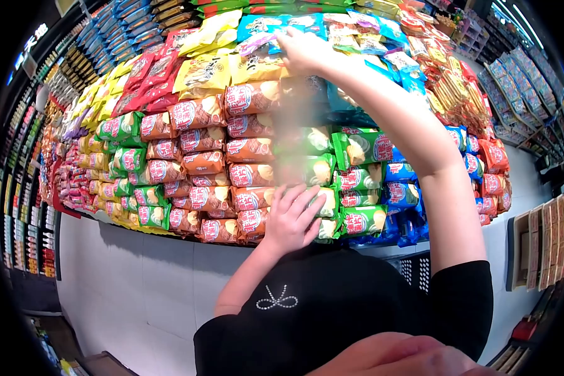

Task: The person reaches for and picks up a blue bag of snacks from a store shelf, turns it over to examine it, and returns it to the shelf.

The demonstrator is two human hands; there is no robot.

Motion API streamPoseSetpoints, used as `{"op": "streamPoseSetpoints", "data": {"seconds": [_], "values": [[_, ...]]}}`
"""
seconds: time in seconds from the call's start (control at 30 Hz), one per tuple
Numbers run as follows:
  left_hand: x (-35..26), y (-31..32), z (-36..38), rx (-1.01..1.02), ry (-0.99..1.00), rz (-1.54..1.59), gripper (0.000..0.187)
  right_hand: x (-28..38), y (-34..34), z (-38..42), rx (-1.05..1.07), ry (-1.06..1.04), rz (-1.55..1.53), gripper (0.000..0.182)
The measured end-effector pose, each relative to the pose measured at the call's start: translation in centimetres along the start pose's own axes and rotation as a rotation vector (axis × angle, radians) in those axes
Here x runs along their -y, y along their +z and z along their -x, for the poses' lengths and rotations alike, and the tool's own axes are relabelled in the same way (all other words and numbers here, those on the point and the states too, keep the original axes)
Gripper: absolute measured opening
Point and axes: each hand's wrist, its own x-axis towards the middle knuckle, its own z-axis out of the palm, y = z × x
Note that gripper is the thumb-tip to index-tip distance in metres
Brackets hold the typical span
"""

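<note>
My left hand [294, 216] lies with fingers spread against the front of the stacked snack bags, across a brown bag [254, 222] and a green bag [323, 169]. Stretched far over the pile, my right hand [301, 51] has its fingers closed at the end of a small purple packet [257, 42]. That packet lies above yellow bags [203, 74], with blue bags [257, 25] just behind it. The right fingertips are partly hidden. A blurred vertical patch covers the bags between my hands.
Red bags [150, 75] and rows of small packets [81, 169] fill the display's left side. Orange bags [495, 156] stand at its right end. Shelves [25, 188] run along the left, and cartons [545, 241] stand at the right. Grey floor [131, 282] shows in front.
</note>
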Motion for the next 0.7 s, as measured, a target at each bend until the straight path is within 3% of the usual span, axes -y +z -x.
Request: {"op": "streamPoseSetpoints", "data": {"seconds": [0.07, 0.17, 0.2, 0.3, 0.37, 0.43, 0.57, 0.63, 0.7], "values": [[0.0, 0.0, 0.0, -0.001, 0.014, 0.004, 0.040, -0.1, 0.9, -0.2, -0.131, -0.023, -0.035, 0.039], [0.0, 0.0, 0.0, -0.006, 0.008, 0.007, 0.040, -1.1, 0.5, 0.1, -0.151, -0.094, 0.035, 0.027], [0.0, 0.0, 0.0, 0.000, 0.006, 0.006, 0.042, -1.5, 0.2, 0.6, -0.261, -0.086, 0.051, 0.020], [0.0, 0.1, 0.0, -0.002, 0.005, 0.003, 0.042, -2.9, -2.8, 2.6, -0.329, -0.050, 0.064, 0.017], [-0.1, 0.1, 0.1, -0.008, 0.002, 0.002, 0.039, -4.7, -3.6, 3.9, -0.488, 0.010, 0.120, 0.016], [0.0, 0.1, 0.1, -0.014, 0.004, 0.003, 0.039, -6.9, -4.9, 5.9, -0.496, 0.087, 0.167, 0.020], [0.0, 0.1, 0.1, -0.009, 0.001, 0.002, 0.039, -11.3, -4.9, 9.3, -0.708, 0.113, 0.178, 0.028], [0.0, 0.2, 0.1, -0.015, 0.008, 0.000, 0.039, -12.3, -4.2, 11.0, -0.646, 0.139, 0.185, 0.031], [0.1, 0.2, 0.1, -0.014, 0.009, 0.004, 0.042, -13.3, -3.2, 12.3, -0.327, 0.107, 0.100, 0.039]]}}
